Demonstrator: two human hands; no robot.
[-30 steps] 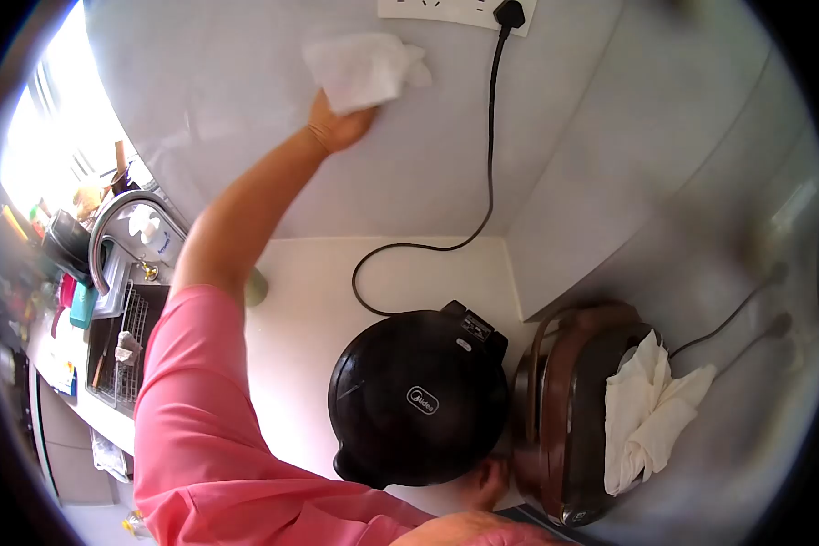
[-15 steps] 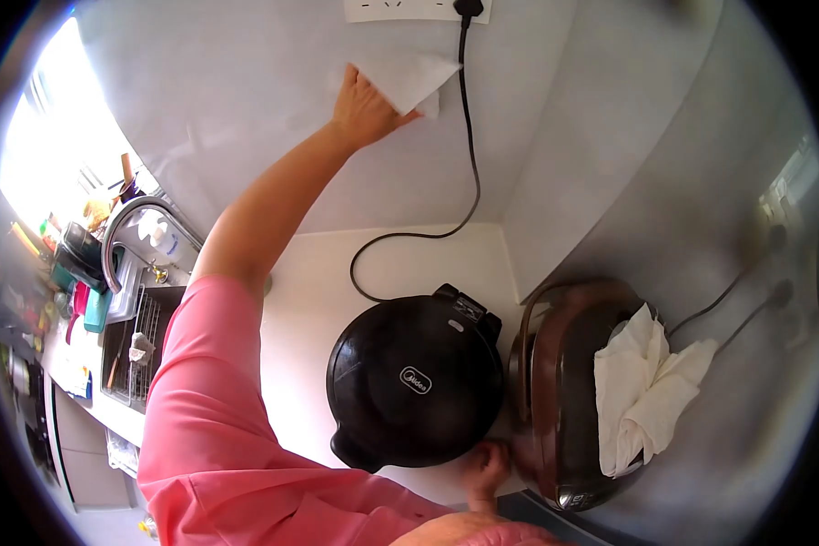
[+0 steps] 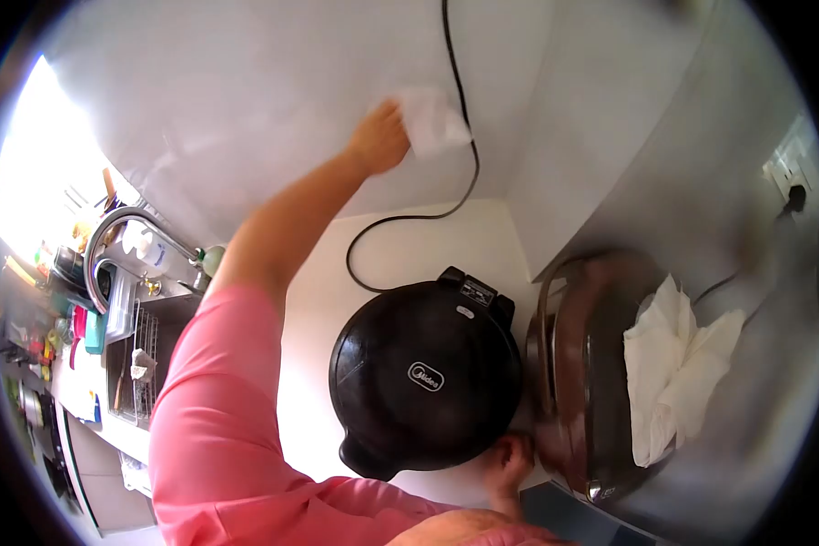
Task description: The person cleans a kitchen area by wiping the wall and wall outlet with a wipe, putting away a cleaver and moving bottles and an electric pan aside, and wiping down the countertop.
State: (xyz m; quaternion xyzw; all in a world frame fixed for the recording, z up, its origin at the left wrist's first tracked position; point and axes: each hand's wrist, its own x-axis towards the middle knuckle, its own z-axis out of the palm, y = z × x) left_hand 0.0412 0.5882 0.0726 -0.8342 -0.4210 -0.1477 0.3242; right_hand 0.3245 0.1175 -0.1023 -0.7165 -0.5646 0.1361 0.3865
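My left hand (image 3: 381,138) is closed on a white cloth (image 3: 434,122), which lies against the grey wall and reaches the black cable (image 3: 465,100). Low in the view, my right hand (image 3: 510,460) is curled at the counter's front edge, between a round black appliance (image 3: 425,375) and a brown cooker (image 3: 569,382). What its fingers hold, if anything, is hidden. The black appliance's lid is down. Another crumpled white cloth (image 3: 678,373) lies on top of the cooker.
At the left are a curved faucet (image 3: 100,246), a sink with a wire rack (image 3: 146,355), a white bottle (image 3: 157,250) and assorted kitchen items. A wall socket (image 3: 792,168) with a black plug is at the right. The cable loops onto the white counter (image 3: 309,364).
My left hand has moved right and down along the wall with the cloth. My right hand has stayed by the black appliance. The upper wall socket has left the view.
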